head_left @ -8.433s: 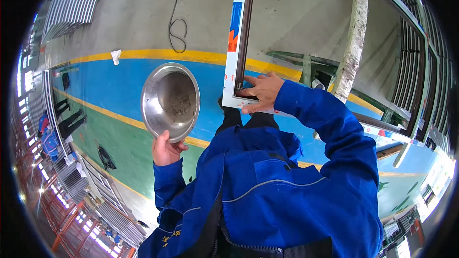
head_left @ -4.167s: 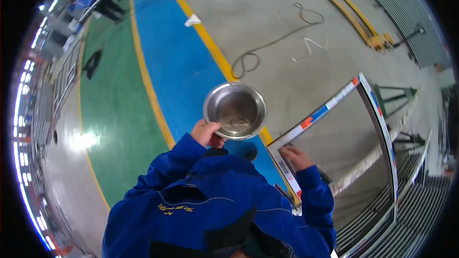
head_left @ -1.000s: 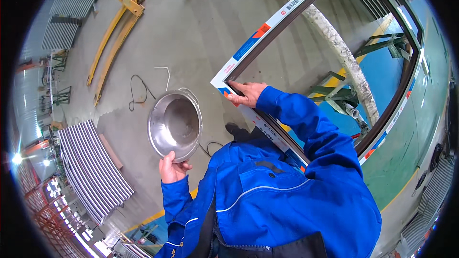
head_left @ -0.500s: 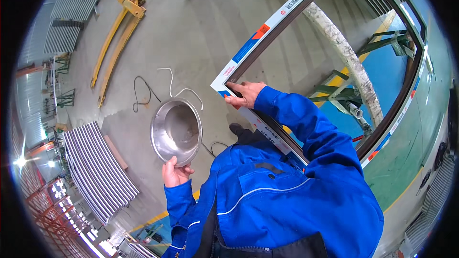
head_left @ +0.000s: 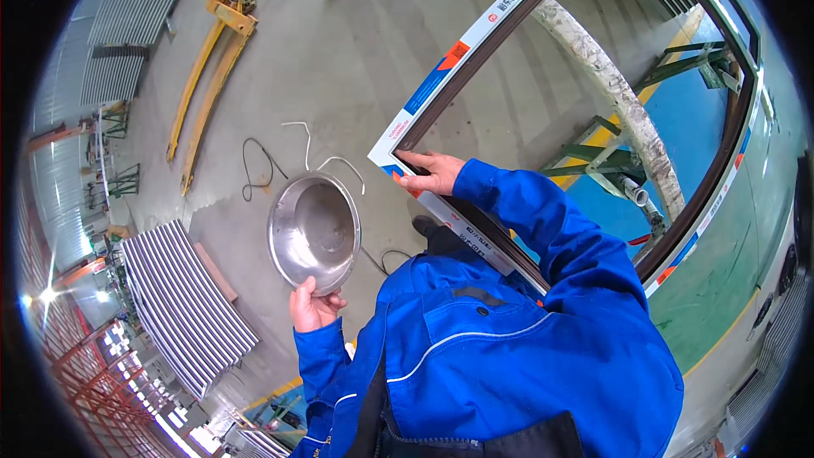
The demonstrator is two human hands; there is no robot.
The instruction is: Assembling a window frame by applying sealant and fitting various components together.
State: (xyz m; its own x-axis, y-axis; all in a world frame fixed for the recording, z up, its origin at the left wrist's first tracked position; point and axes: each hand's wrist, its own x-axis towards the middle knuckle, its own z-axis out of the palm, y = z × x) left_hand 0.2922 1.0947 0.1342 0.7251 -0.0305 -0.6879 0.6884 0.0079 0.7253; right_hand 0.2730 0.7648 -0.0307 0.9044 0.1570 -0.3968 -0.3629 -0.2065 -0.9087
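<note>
My left hand (head_left: 315, 305) grips the near rim of a round stainless steel basin (head_left: 288, 233), thumb over the edge and fingers beneath. The basin is tilted, its hollow facing up; a greyish film or shadow shows inside, too unclear to name. My right hand (head_left: 431, 174) lies on the near-left corner of a large rectangular frame (head_left: 424, 108) with dark inner edges and a white, blue and orange printed film. Its index finger stretches along the inside of the corner, and the thumb sits apart on the film. The other fingers are partly hidden.
A yellow pallet jack (head_left: 203, 89) stands at the far left. Nearer lies a stack of striped metal profiles (head_left: 188, 305). A black cable (head_left: 254, 170) and a bent white strip (head_left: 343, 165) lie beyond the basin. A wrapped curved beam (head_left: 606, 72) and green stands (head_left: 598, 157) show through the frame.
The view has shifted slightly, so the floor objects appear a little farther right. Both hands keep nearly the same places on the basin and the frame corner.
</note>
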